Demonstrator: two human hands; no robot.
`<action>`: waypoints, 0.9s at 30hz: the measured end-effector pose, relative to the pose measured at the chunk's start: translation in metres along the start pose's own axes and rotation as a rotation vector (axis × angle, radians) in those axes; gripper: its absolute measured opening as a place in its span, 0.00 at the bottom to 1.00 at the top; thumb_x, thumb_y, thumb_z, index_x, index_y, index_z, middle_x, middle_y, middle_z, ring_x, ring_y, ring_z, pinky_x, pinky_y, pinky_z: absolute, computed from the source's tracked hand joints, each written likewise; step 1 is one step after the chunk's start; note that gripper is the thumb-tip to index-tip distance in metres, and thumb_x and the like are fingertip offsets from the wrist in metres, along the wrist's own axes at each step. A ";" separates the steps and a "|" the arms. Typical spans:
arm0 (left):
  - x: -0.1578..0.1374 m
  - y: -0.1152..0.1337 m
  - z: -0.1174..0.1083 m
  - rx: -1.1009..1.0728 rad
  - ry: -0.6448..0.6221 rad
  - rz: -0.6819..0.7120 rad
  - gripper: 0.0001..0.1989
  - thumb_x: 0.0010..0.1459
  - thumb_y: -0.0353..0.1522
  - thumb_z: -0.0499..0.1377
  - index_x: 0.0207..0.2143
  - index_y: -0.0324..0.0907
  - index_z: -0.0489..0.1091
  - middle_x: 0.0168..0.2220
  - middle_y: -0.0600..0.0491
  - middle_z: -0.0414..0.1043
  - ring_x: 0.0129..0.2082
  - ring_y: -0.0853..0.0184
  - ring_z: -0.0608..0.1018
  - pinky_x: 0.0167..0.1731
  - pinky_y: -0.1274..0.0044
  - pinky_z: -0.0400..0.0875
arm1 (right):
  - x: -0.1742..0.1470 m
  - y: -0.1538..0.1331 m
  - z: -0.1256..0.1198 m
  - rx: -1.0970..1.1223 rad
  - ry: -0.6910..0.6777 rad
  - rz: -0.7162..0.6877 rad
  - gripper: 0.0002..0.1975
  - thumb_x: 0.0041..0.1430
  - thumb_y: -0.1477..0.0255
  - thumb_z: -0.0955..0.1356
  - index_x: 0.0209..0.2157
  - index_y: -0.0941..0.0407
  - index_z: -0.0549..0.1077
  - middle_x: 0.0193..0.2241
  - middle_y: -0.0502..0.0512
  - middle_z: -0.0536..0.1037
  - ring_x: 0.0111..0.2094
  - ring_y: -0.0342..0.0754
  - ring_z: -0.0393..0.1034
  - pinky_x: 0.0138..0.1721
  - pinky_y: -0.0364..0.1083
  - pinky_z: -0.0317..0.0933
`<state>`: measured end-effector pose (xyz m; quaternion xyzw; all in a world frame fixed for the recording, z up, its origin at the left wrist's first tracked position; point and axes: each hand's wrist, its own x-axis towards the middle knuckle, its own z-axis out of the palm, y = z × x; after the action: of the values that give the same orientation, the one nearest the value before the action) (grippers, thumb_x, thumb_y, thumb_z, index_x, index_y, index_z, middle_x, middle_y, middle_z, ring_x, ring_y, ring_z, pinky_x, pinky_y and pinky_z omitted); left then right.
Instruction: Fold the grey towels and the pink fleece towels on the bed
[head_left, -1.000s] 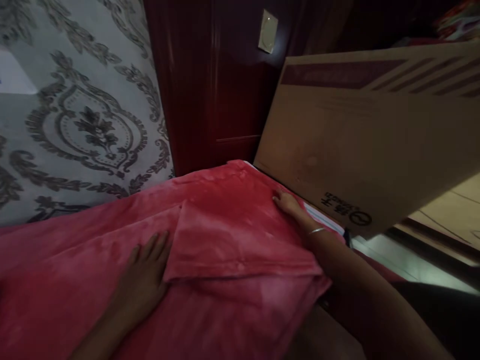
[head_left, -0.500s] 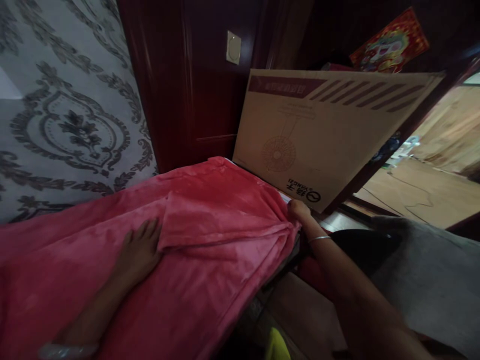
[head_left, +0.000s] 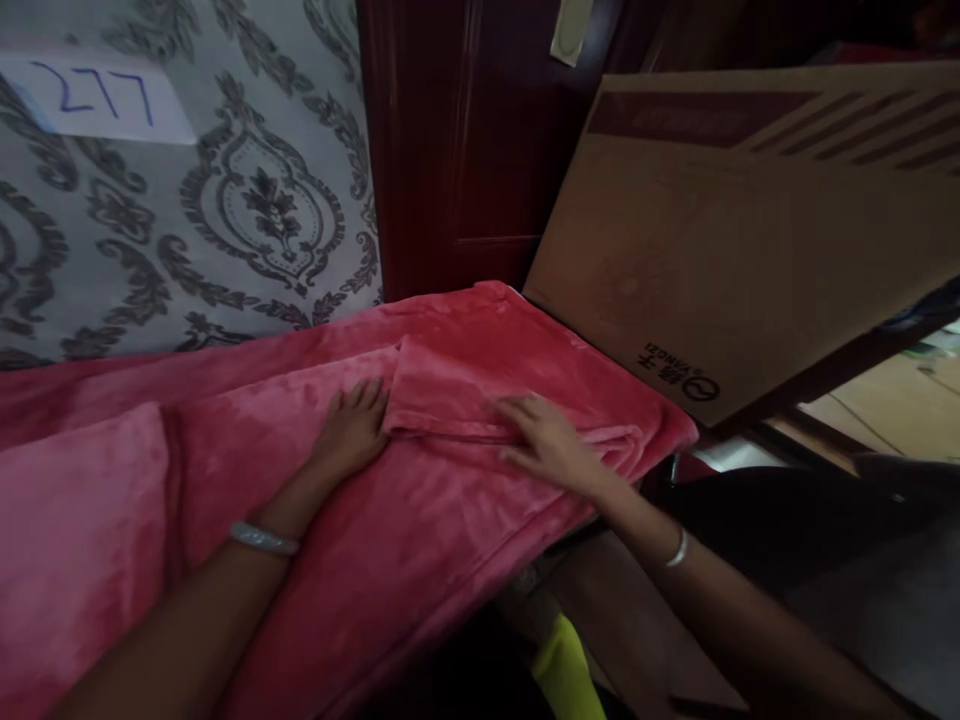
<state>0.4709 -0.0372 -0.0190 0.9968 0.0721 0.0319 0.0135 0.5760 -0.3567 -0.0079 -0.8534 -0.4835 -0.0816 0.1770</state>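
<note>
A plush red-pink blanket (head_left: 450, 530) is spread over a long flat surface, with folded layers and a raised flap across its middle. My left hand (head_left: 352, 428) lies flat on it, fingers stretched out, at the left edge of the flap. Over the flap's front fold is my right hand (head_left: 551, 440), its fingers apart and slightly blurred; whether it touches the cloth I cannot tell. Neither hand grips anything. The blanket's right corner (head_left: 679, 425) hangs over the edge of the surface.
A large cardboard box (head_left: 750, 240) leans behind the blanket's right end, against a dark red door (head_left: 480, 130). Patterned wallpaper (head_left: 277, 220) with a paper marked 277 (head_left: 112, 98) is at the left. Something bright yellow (head_left: 566, 670) shows below, near a dark grey covered shape (head_left: 862, 560).
My right hand has let go of the blanket's right corner and moved left over the flap. My left hand remains on the blanket. The view has shifted, bringing the numbered paper into sight.
</note>
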 end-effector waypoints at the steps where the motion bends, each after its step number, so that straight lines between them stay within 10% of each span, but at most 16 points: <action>1: 0.000 0.000 0.000 -0.004 -0.005 -0.002 0.32 0.66 0.37 0.48 0.71 0.39 0.53 0.73 0.41 0.46 0.72 0.48 0.52 0.67 0.52 0.49 | -0.001 -0.015 0.012 0.000 -0.027 -0.037 0.37 0.63 0.56 0.69 0.68 0.55 0.59 0.64 0.64 0.66 0.62 0.60 0.61 0.60 0.60 0.59; 14: 0.000 -0.003 0.001 -0.012 0.021 0.002 0.32 0.64 0.35 0.48 0.69 0.37 0.57 0.72 0.40 0.48 0.71 0.48 0.54 0.67 0.52 0.50 | 0.040 0.006 0.028 0.161 -0.053 0.014 0.15 0.61 0.77 0.68 0.49 0.55 0.77 0.47 0.59 0.79 0.49 0.51 0.72 0.52 0.49 0.64; 27: 0.000 -0.008 0.008 -0.045 0.079 -0.014 0.29 0.69 0.42 0.44 0.68 0.42 0.60 0.71 0.42 0.52 0.70 0.49 0.57 0.67 0.51 0.50 | 0.117 0.144 -0.025 0.126 0.098 0.699 0.12 0.61 0.71 0.65 0.28 0.61 0.77 0.21 0.54 0.76 0.28 0.46 0.69 0.32 0.42 0.61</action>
<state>0.4702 -0.0299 -0.0276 0.9937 0.0790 0.0726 0.0333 0.7611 -0.3404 0.0191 -0.9496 -0.1574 -0.0270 0.2696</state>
